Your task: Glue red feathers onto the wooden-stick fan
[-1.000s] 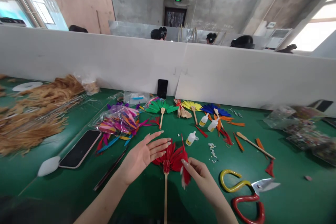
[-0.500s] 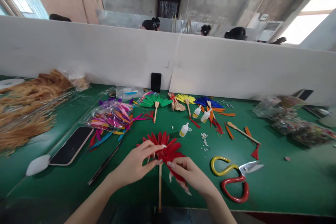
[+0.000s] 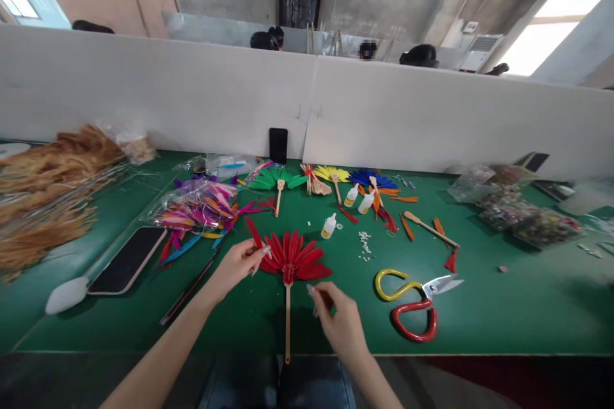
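A red feather fan lies on the green table, its feathers spread away from me and its wooden handle pointing toward me. My left hand, at the fan's left side, pinches a single red feather that sticks up and to the left. To the right of the handle, just below the feathers, is my right hand. Its thumb and fingers are closed together; whatever may be between the tips is too small to make out. A small white glue bottle stands beyond the fan, near scattered white beads.
Scissors lie at right. Green, yellow and blue feather fans line the back. A bag of coloured feathers, a phone and dark tweezers are left. A white partition closes off the back.
Both hands have come off the fan's centre. My left hand moved left and now holds a loose red feather; my right hand drew back to the right of the handle. The view shifted slightly.
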{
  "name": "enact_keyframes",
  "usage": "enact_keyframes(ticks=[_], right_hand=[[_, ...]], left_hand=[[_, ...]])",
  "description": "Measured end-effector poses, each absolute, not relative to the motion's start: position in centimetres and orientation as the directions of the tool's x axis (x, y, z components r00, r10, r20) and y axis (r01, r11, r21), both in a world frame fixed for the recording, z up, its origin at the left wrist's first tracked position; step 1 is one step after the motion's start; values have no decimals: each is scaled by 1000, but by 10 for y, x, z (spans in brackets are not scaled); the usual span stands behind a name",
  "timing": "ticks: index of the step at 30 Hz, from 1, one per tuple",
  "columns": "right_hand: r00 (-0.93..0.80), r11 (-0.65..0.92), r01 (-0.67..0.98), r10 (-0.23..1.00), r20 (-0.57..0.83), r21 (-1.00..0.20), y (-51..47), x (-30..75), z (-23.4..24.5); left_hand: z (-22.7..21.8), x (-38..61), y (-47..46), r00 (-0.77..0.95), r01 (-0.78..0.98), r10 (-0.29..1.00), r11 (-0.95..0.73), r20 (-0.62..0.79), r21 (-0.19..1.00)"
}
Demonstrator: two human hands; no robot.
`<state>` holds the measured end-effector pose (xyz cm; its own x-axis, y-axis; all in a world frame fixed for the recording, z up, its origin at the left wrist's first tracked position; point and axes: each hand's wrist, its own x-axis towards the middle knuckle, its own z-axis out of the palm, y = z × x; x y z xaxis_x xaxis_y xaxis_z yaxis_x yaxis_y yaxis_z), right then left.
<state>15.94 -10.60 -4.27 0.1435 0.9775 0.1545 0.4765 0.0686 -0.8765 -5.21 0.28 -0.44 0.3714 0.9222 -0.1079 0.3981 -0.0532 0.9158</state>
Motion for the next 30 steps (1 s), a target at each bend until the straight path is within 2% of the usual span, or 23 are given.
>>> enact_keyframes(ticks=[3, 8, 12, 15, 18, 23, 30], right_hand=[[94, 103, 468, 982, 165, -878, -117, 149, -56], [151, 23, 228, 987, 59, -973, -108, 157, -45], [34, 0, 54, 999, 2, -999, -84, 160, -29], [-31, -13, 44, 999, -14, -999, -64, 152, -21], [-18, -14, 59, 1000, -15, -998, -48, 148, -16], [39, -35, -6, 999, -35, -999, -27, 161, -20], [73, -20, 61, 997, -16, -998, -8, 182, -30]], left_hand=[[4, -47, 10, 368, 383, 914, 18, -170, 924], [14, -33, 0, 512, 431, 819, 14, -257, 902], [9, -21, -14, 688, 457, 666, -86, -291, 885], [1, -13, -21, 762, 431, 587, -145, -273, 891], [-6, -10, -24, 726, 421, 643, -134, -245, 897], [-7, -24, -27, 647, 400, 743, -139, -172, 906], [-11, -54, -36, 421, 471, 879, -4, -222, 882]])
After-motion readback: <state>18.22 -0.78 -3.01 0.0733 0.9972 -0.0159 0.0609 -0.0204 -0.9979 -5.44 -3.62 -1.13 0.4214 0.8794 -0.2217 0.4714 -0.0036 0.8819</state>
